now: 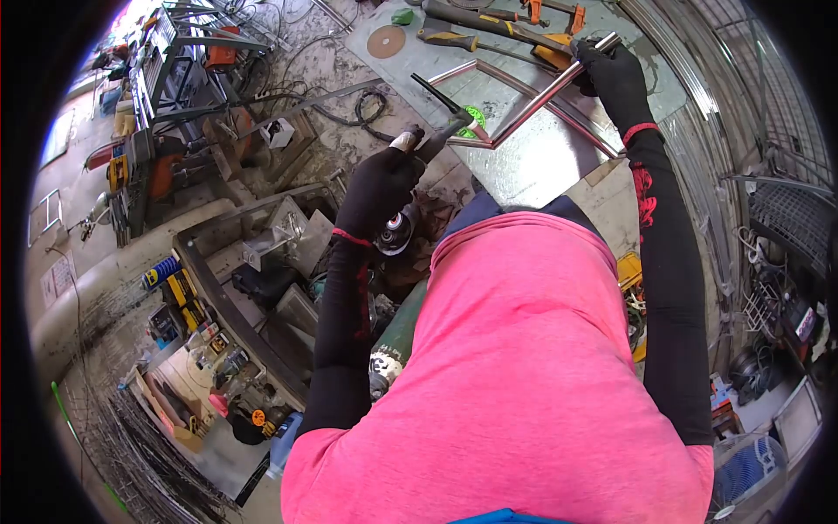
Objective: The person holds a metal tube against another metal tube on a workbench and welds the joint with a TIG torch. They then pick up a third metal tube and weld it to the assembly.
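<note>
My left hand (381,185), in a black glove with a pale covering at one fingertip, is closed round the handle of a welding torch (443,140). The torch's pale nozzle lies close to the lower corner of a shiny metal tube frame (546,94); whether they touch is unclear. Farther up on the right, my right hand (614,83), also gloved in black, grips the frame near one tube's open end. A green disc (474,120) shows behind the torch. Part of the frame rests over the grey metal sheet (515,170).
Beyond the frame lie a hammer-like tool (489,24), a yellow-handled tool (449,38), an orange clamp (576,17) and a brown disc (386,41). A black cable (371,106) curls at the left. A cluttered metal bin (253,262) stands lower left; long metal bars (690,70) run along the right.
</note>
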`<state>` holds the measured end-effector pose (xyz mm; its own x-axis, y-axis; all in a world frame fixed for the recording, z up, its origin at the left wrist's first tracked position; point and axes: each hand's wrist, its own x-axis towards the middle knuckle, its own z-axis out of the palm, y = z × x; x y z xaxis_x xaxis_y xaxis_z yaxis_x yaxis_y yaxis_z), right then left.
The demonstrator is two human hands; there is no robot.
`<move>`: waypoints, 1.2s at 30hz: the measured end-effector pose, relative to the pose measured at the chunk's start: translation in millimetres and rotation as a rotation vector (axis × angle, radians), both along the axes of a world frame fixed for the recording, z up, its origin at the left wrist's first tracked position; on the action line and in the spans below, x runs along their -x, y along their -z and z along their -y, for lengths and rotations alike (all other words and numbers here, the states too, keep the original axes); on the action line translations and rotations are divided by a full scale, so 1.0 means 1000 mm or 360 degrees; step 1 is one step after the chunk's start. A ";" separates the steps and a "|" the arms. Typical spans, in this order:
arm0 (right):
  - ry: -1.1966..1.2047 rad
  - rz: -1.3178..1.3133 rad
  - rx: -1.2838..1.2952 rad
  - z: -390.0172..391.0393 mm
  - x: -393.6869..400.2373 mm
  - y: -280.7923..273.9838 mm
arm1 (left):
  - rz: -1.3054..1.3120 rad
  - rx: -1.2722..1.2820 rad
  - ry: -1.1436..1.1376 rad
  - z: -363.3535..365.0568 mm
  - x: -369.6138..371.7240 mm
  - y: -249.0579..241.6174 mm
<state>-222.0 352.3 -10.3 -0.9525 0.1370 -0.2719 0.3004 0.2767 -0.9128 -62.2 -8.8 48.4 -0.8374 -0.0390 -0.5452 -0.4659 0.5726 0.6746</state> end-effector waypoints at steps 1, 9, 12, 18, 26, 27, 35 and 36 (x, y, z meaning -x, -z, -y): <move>-0.0008 -0.0016 -0.0007 0.000 0.000 -0.001 | 0.0014 -0.0031 -0.0034 -0.002 0.000 -0.002; 0.0001 0.0007 -0.0004 0.000 0.000 0.000 | 0.0070 -0.0010 -0.0084 -0.009 0.000 -0.009; 0.0014 -0.0013 0.0031 0.000 -0.001 0.000 | -0.0164 0.0110 0.0086 -0.005 -0.003 0.001; 0.0020 0.0016 0.0197 -0.005 0.004 0.012 | -0.0250 -0.0022 -0.0093 -0.010 -0.007 0.011; 0.0080 0.0033 0.0097 -0.007 0.006 0.019 | -0.0026 0.0189 -0.0010 -0.007 -0.008 0.004; 0.0094 0.0037 0.0083 -0.007 0.007 0.018 | -0.0047 0.0215 0.0007 -0.008 -0.008 0.003; 0.0024 0.0019 0.0124 -0.001 -0.001 0.001 | -0.0136 0.0211 0.0007 -0.012 -0.009 -0.001; 0.0019 0.0018 0.0122 -0.002 -0.001 0.002 | -0.0146 0.0215 0.0008 -0.013 -0.010 -0.002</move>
